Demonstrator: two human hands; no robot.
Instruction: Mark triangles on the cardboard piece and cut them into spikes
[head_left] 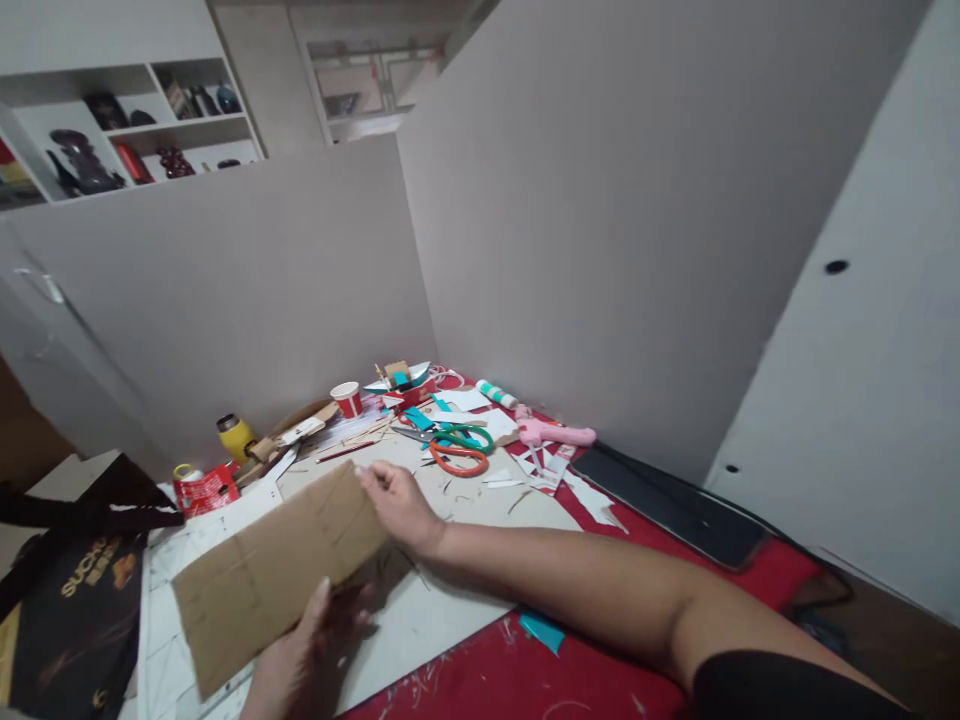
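I hold a flat piece of brown cardboard point(277, 575) with faint pencil lines above the work surface. My left hand point(311, 655) grips its lower edge from underneath, thumb on top. My right hand point(397, 505) pinches its upper right corner, with the forearm stretching in from the right. Both hands are closed on the cardboard. Beyond it lie scissors, one pair with orange handles point(459, 460) and one with green handles point(466, 437).
A white cutting mat point(420, 620) covers a red table point(480, 670) strewn with paper scraps. A pink glue gun point(555, 433), a glue stick point(496, 394), a red cup point(348, 398), a yellow bottle point(236, 436), a dark phone point(675, 505) and a black bag point(71, 600) lie around. Grey partitions enclose the desk.
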